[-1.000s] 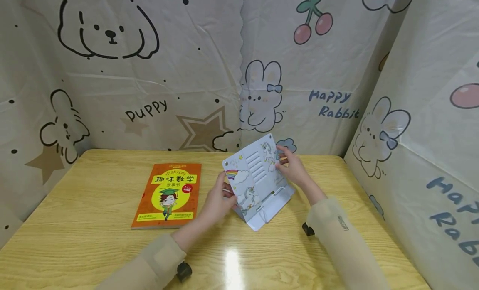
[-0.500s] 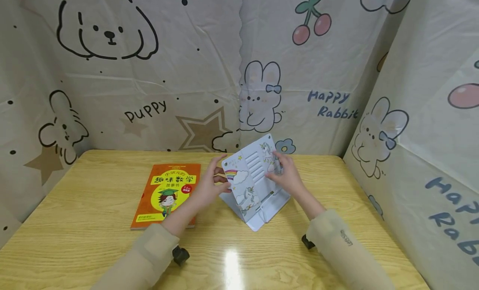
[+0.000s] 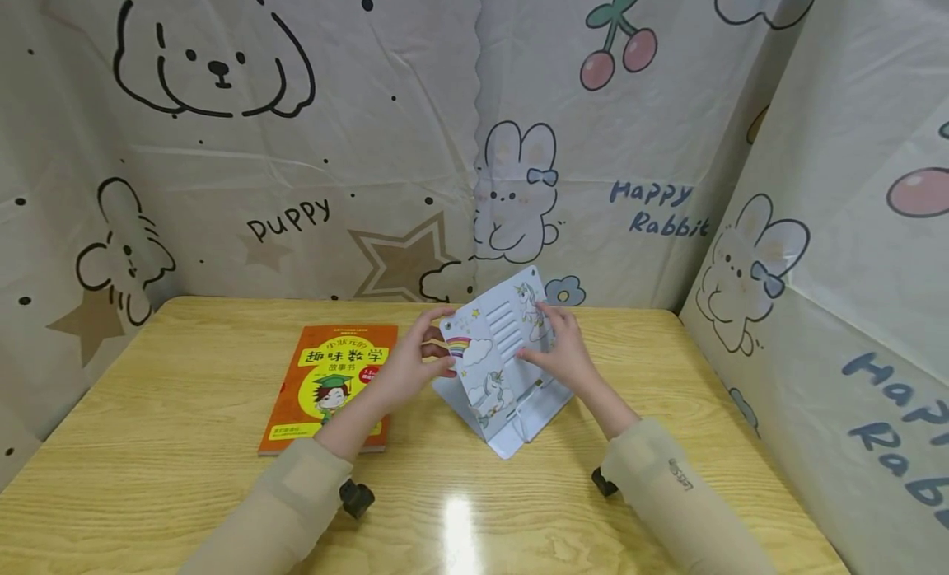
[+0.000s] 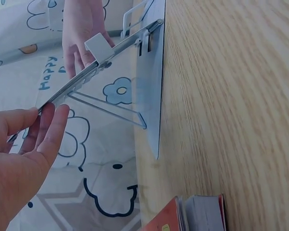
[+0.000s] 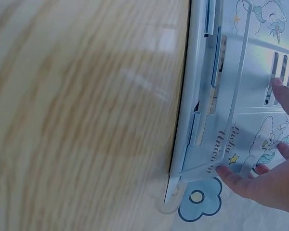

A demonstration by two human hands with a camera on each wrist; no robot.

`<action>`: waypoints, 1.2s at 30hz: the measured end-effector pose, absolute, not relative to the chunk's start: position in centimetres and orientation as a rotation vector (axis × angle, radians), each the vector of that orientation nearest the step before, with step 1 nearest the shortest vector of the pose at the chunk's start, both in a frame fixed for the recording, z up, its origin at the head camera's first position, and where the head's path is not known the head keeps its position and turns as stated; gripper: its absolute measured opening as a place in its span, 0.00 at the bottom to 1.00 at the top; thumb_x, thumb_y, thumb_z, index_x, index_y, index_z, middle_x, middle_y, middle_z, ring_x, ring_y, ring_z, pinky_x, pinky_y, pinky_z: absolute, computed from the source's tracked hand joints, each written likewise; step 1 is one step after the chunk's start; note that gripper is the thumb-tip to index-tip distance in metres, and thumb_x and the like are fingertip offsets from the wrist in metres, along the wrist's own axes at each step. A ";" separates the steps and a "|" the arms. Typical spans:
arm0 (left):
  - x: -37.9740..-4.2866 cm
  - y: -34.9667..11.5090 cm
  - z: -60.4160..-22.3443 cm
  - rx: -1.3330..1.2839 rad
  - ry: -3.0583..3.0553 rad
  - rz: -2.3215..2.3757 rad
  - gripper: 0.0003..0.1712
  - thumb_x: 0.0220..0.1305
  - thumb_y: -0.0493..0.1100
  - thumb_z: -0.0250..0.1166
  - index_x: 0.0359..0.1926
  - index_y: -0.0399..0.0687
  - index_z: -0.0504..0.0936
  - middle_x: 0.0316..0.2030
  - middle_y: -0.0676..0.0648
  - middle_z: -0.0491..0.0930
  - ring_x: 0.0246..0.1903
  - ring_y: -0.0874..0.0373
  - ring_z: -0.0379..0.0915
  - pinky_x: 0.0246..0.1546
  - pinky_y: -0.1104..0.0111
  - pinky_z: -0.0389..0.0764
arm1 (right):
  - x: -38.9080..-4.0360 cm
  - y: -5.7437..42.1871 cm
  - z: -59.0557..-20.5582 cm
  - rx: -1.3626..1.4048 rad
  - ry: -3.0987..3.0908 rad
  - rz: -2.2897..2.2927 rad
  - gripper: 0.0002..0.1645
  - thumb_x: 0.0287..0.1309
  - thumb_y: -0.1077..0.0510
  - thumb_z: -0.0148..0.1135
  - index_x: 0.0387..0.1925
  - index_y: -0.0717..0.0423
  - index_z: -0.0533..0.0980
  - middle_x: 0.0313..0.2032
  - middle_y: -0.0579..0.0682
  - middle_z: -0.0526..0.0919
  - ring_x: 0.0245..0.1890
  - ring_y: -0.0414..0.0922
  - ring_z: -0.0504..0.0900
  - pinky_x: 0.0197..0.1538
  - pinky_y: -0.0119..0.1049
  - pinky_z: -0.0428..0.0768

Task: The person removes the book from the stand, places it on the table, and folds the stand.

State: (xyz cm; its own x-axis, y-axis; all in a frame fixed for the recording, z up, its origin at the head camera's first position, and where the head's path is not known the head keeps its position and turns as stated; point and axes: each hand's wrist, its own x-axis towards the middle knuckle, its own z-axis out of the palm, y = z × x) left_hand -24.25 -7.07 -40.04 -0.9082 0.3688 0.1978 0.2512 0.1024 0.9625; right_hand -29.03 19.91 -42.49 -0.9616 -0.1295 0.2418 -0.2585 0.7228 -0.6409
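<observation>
A white metal book stand (image 3: 478, 385) with unicorn and rainbow pictures stands near the middle of the table, its panel tilted back over a flat base. My left hand (image 3: 400, 373) pinches the panel's left edge; in the left wrist view, the thumb (image 4: 26, 118) lies on one side and the fingers on the other. A wire support leg (image 4: 111, 113) runs from the panel's back to the base (image 4: 154, 110). Across the front, my right hand (image 3: 569, 354) rests spread fingers on the panel, the thumb by the slots (image 5: 283, 72). A wire page holder (image 5: 236, 91) spans the lower front.
An orange book (image 3: 296, 402) with a cartoon child on its cover lies flat to the left, partly behind the left forearm. The wooden table (image 3: 185, 476) ends at a printed cloth backdrop (image 3: 415, 147), which also hangs along the right side.
My left hand has shifted left and up along the stand's left edge. My right hand has moved from the panel's right edge inward onto its front. The stand stays in place.
</observation>
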 end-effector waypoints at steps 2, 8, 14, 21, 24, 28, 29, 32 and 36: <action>-24.1 -7.1 -40.1 0.625 2.273 1.939 0.39 0.60 0.26 0.60 0.66 0.59 0.60 0.44 0.39 0.72 0.41 0.48 0.77 0.37 0.62 0.84 | -29.0 19.8 -42.5 0.308 -2.755 1.059 0.55 0.43 0.51 0.75 0.70 0.51 0.56 0.64 0.62 0.56 0.65 0.60 0.59 0.67 0.55 0.61; -23.7 -6.9 -40.0 0.584 2.303 1.928 0.39 0.58 0.26 0.62 0.65 0.60 0.60 0.43 0.40 0.73 0.40 0.49 0.78 0.37 0.63 0.84 | -29.1 19.5 -42.3 0.307 -2.789 1.068 0.56 0.44 0.50 0.75 0.71 0.49 0.55 0.67 0.64 0.53 0.67 0.61 0.57 0.67 0.57 0.61; -23.2 -6.8 -39.8 0.571 2.319 1.938 0.39 0.57 0.25 0.62 0.64 0.58 0.61 0.42 0.39 0.74 0.38 0.49 0.78 0.36 0.63 0.84 | -29.5 19.6 -42.2 0.355 -2.809 1.057 0.55 0.44 0.49 0.75 0.71 0.49 0.55 0.68 0.64 0.52 0.67 0.62 0.56 0.66 0.57 0.61; -22.7 -6.7 -39.8 0.565 2.323 1.952 0.39 0.57 0.25 0.62 0.64 0.58 0.61 0.43 0.39 0.75 0.38 0.50 0.79 0.36 0.64 0.84 | -29.9 19.7 -42.3 0.420 -2.807 1.079 0.55 0.44 0.51 0.75 0.71 0.48 0.55 0.69 0.62 0.51 0.67 0.61 0.56 0.67 0.57 0.59; -22.4 -6.7 -39.7 0.554 2.328 1.955 0.38 0.57 0.25 0.62 0.64 0.57 0.62 0.42 0.39 0.76 0.38 0.50 0.79 0.35 0.65 0.84 | -30.1 19.8 -42.4 0.460 -2.807 1.075 0.55 0.44 0.51 0.75 0.71 0.48 0.55 0.69 0.62 0.51 0.68 0.61 0.56 0.68 0.56 0.59; -22.1 -6.6 -39.6 0.535 2.343 1.952 0.36 0.58 0.25 0.62 0.63 0.55 0.62 0.42 0.40 0.77 0.38 0.51 0.79 0.36 0.66 0.84 | -30.5 19.9 -42.5 0.516 -2.811 1.058 0.56 0.44 0.49 0.75 0.71 0.47 0.55 0.69 0.62 0.51 0.68 0.60 0.54 0.68 0.57 0.58; -22.1 -6.5 -39.6 0.533 2.349 1.949 0.36 0.58 0.26 0.62 0.63 0.55 0.62 0.42 0.40 0.77 0.38 0.51 0.79 0.36 0.66 0.84 | -30.6 20.0 -42.5 0.528 -2.814 1.054 0.56 0.44 0.49 0.75 0.71 0.47 0.54 0.70 0.62 0.50 0.68 0.61 0.54 0.68 0.58 0.57; -21.9 -6.5 -39.6 0.533 2.370 1.936 0.36 0.58 0.27 0.62 0.63 0.55 0.63 0.42 0.41 0.78 0.38 0.51 0.79 0.35 0.66 0.84 | -30.7 20.0 -42.4 0.545 -2.829 1.050 0.56 0.44 0.50 0.74 0.71 0.46 0.54 0.70 0.62 0.49 0.69 0.61 0.52 0.68 0.59 0.56; -21.6 -6.5 -39.6 0.543 2.386 1.933 0.36 0.58 0.27 0.62 0.63 0.56 0.63 0.41 0.42 0.78 0.36 0.52 0.79 0.34 0.66 0.84 | -30.8 19.9 -42.3 0.542 -2.862 1.042 0.55 0.45 0.50 0.74 0.72 0.43 0.53 0.71 0.60 0.48 0.70 0.60 0.50 0.68 0.59 0.55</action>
